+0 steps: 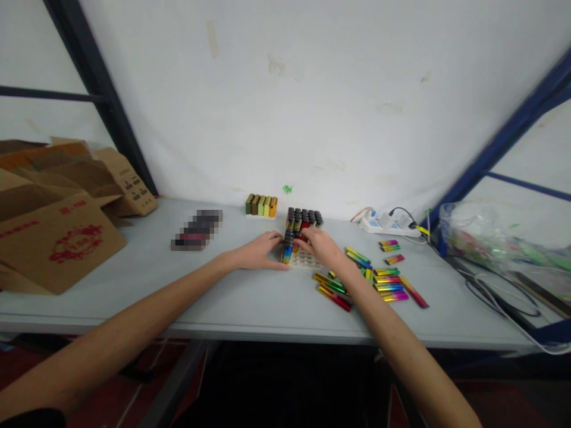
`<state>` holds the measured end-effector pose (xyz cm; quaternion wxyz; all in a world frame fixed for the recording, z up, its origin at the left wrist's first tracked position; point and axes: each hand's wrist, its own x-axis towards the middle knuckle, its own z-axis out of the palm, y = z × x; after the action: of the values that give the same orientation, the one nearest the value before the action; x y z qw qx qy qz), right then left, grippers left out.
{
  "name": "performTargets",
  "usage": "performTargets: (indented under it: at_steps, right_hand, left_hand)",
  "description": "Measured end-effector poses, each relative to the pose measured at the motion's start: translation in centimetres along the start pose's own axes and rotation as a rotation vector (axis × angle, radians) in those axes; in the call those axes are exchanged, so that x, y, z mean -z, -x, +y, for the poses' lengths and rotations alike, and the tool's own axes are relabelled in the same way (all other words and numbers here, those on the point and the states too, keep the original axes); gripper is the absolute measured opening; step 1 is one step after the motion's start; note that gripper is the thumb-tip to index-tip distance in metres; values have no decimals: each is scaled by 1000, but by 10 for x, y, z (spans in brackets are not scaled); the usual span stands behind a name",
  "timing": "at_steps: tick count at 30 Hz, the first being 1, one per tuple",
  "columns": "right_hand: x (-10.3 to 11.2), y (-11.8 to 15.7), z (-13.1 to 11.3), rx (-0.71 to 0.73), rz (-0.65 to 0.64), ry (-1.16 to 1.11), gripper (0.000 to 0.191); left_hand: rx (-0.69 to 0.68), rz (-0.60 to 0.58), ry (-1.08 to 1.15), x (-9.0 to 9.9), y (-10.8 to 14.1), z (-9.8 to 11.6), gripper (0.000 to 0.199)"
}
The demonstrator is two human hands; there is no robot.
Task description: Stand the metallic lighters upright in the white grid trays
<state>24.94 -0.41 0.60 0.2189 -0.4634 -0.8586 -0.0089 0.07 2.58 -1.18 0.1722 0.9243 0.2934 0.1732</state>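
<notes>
A white tray with holes [306, 259] stands mid-table, its back rows filled with upright dark-topped lighters [305, 217]. Along its left side are more lighters, with a blue and yellow lighter [286, 252] at the front corner. My left hand [261, 251] is curved around the tray's left end, thumb at the front corner and fingers behind. Over the tray, my right hand [320, 245] pinches a lighter, reddish as far as it shows, among the left rows; its lower end is partly hidden. Loose shiny lighter sleeves [389, 288] lie to the right, partly behind my right forearm.
A second block of lighters [261, 205] stands near the wall. Cardboard boxes [62, 238] fill the left end, with a pixelated object [197, 230] nearer the middle. On the right are a power strip [389, 224], cables and plastic bags [486, 232].
</notes>
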Motion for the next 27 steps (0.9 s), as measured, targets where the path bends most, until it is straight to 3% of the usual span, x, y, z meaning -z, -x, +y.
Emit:
performTargets:
  at_steps: [6, 11, 14, 19, 22, 27]
  right_hand:
    - [20, 10, 21, -64, -142, -96, 34]
    - [55, 31, 62, -438, -165, 145, 27]
    - [75, 49, 86, -618, -331, 216, 27]
    - [92, 71, 105, -785, -561, 95, 22]
    - [88, 68, 103, -762, -553, 84, 18]
    - [78, 58, 96, -743, -325, 81, 20]
  left_hand:
    - [-1, 9, -6, -2, 0, -2, 81]
    - [1, -15, -30, -1, -1, -3, 82]
    - [-1, -12, -29, -1, 0, -2, 81]
    - [13, -28, -23, 1, 0, -1, 82]
    - [6, -21, -31, 0, 0, -2, 81]
    - [-1, -11, -18, -1, 0, -3, 79]
